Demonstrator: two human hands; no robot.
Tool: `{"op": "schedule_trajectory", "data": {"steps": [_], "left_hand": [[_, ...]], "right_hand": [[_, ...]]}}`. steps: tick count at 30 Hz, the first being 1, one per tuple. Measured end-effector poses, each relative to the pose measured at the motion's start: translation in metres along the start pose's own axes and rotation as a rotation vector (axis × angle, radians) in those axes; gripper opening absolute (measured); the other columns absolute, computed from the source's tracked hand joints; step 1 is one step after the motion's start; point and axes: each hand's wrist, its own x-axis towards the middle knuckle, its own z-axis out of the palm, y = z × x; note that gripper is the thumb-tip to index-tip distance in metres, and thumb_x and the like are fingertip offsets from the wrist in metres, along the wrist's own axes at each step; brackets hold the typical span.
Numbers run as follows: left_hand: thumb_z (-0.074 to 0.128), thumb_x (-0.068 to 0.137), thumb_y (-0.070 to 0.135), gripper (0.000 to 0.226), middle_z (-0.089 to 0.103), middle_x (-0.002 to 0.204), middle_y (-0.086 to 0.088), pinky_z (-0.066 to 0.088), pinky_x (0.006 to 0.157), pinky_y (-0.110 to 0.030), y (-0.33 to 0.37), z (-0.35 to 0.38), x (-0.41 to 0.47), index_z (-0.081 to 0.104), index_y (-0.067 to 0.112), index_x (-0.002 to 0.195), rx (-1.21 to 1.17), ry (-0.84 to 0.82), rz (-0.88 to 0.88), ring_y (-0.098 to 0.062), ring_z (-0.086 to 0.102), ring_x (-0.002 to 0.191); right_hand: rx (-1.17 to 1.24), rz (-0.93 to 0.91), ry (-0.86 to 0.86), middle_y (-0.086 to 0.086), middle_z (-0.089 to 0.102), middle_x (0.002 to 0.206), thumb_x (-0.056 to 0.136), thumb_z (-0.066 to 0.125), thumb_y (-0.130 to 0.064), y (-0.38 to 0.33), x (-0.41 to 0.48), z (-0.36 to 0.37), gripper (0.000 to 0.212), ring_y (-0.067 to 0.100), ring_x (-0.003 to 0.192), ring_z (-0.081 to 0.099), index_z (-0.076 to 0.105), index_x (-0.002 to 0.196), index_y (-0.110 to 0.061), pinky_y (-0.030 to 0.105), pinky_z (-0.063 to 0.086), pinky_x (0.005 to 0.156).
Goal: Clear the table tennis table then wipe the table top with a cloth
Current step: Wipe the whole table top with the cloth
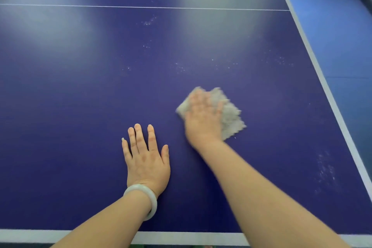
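Head view of a blue tabletop (80, 86). Left hand (146, 159) lies flat, fingers spread, near 6 o'clock. At its 2 o'clock, the blurred right hand (203, 119) presses flat on a pale cloth (229, 115).

The left grip (148, 164) lies palm down, fingers straight and slightly spread, forearm (104, 219) angled in from below. The right grip (203, 119), blurred, is palm down too, fingers extended, arm (261, 187) stretched farther forward.
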Motion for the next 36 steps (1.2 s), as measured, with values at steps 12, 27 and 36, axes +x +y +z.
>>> {"op": "schedule_trajectory", "data": {"steps": [12,27,36], "left_hand": [[-0.005,0.09,0.052,0.076,-0.003,0.164,-0.018,-0.004,0.121,-0.052,0.001,0.0,-0.001,-0.001,0.014,0.157,-0.005,-0.005,-0.002,-0.033,-0.008,0.151],[-0.002,0.092,0.051,0.076,-0.003,0.163,-0.019,-0.003,0.121,-0.054,-0.001,-0.001,-0.001,-0.001,0.012,0.157,-0.03,-0.016,0.0,-0.036,-0.008,0.15],[0.034,0.101,0.044,0.069,-0.001,0.164,-0.017,-0.006,0.122,-0.049,-0.005,-0.015,0.0,0.011,0.012,0.157,-0.223,-0.043,0.011,-0.031,-0.009,0.151]], "right_hand": [[0.064,0.568,-0.006,-0.004,-0.004,0.166,0.103,0.018,-0.034,0.152,-0.053,-0.02,0.058,0.019,0.152,-0.004,0.006,0.158,-0.02,0.057,-0.001,0.12],[-0.006,0.342,-0.022,-0.009,0.002,0.165,0.103,0.022,-0.033,0.145,-0.161,-0.011,0.057,0.014,0.152,0.001,0.01,0.158,-0.026,0.051,0.0,0.122],[0.043,0.64,0.005,-0.007,-0.006,0.165,0.104,0.015,-0.036,0.155,-0.156,-0.012,0.058,0.015,0.152,-0.008,-0.003,0.157,-0.024,0.051,-0.006,0.121]]}}
